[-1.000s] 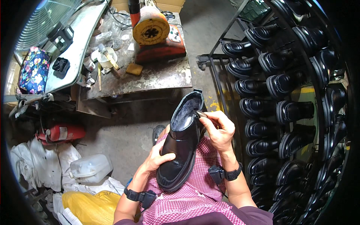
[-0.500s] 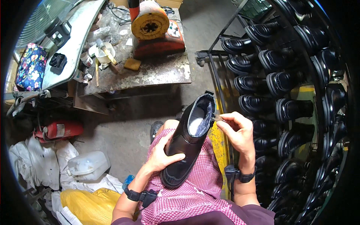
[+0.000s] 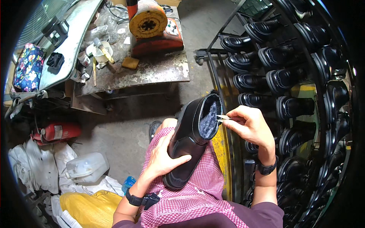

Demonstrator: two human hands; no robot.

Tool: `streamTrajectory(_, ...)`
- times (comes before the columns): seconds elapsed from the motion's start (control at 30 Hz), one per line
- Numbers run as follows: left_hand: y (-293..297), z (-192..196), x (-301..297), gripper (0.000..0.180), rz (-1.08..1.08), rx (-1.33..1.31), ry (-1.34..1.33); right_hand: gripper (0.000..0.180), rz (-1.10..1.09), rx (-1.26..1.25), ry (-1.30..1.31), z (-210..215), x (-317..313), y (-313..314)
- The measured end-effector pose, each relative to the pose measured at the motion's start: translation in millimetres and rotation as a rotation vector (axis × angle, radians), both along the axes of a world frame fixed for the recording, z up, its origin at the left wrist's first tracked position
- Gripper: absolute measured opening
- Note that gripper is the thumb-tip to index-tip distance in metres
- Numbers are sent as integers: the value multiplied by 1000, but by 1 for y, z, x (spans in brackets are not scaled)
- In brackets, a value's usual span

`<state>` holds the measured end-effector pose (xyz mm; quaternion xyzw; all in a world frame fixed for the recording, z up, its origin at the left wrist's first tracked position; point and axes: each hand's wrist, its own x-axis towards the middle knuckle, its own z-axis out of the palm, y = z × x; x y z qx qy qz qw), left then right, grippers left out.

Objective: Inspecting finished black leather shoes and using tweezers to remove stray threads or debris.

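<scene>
A black boot with grey fleecy lining (image 3: 208, 121) rests on my lap, its toe toward me and its opening facing away. My left hand (image 3: 163, 157) is wrapped round the front of the boot (image 3: 189, 146), with the thumb across the upper. In my right hand (image 3: 249, 123), pinched between thumb and fingers, is a small pair of thread snips (image 3: 222, 117). Their two pointed blades stand apart at the right rim of the boot opening. Most of the snips is hidden in my fingers. Under the boot lies a pink checked apron (image 3: 205, 174).
Several black boots fill a metal rack (image 3: 215, 72) on my right. Ahead, a worn table (image 3: 167, 72) carries an orange machine (image 3: 156, 41), a white tub with a brush (image 3: 102, 53) and a yellow sponge (image 3: 130, 62). To the left lie a fire extinguisher (image 3: 57, 131), a plastic jug (image 3: 87, 167) and sacks (image 3: 91, 205).
The boot has turned slightly, showing more of its fleecy lining. My right hand has shifted a little right, and the snips' blades now show clearly at the rim.
</scene>
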<state>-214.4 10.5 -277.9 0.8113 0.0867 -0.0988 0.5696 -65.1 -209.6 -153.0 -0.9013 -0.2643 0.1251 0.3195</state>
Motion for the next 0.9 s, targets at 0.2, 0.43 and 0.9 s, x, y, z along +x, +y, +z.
streamTrajectory(0.2, 0, 2, -1, 98, -5, 31, 5, 26, 137, -205, -149, 16, 4, 2)
streamTrajectory(0.43, 1, 6, 0, 97, -21, 49, 16, 29, 256, -283, -44, 24, 22, -4)
streamTrajectory(0.9, -1, 16, 3, 96, -46, 85, 12, 28, 246, -202, 166, 24, 35, -12)
